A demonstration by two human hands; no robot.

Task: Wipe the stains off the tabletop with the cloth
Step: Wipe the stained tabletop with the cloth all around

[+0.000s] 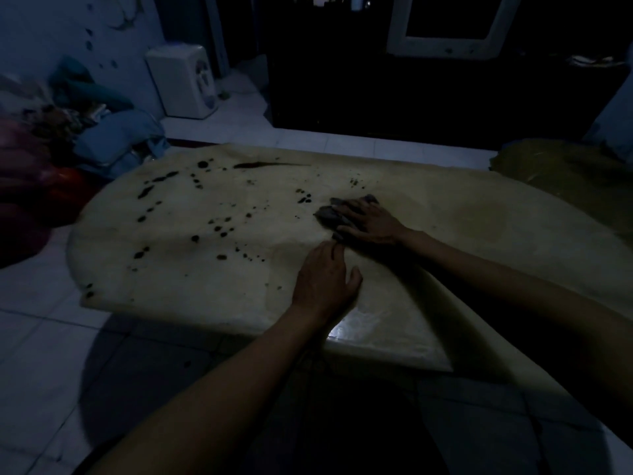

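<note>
A low, pale tabletop (pixel 462 221) fills the middle of the dim view. Several dark stains (pixel 219 229) dot its left and middle parts, with a long smear (pixel 257 164) near the far edge. A small dark grey cloth (pixel 330 214) lies on the table right of the stains. My right hand (pixel 368 221) presses flat on the cloth with fingers spread and straight. My left hand (pixel 325 279) rests palm down on the bare table just nearer to me, fingers straight, holding nothing.
The table stands on a light tiled floor (pixel 51 354). A white appliance (pixel 185 82) stands at the back left, with a heap of clothes and bags (pixel 102 132) beside it. Dark furniture (pixel 411 90) runs along the back. A yellowish bag (pixel 561 173) lies at the right.
</note>
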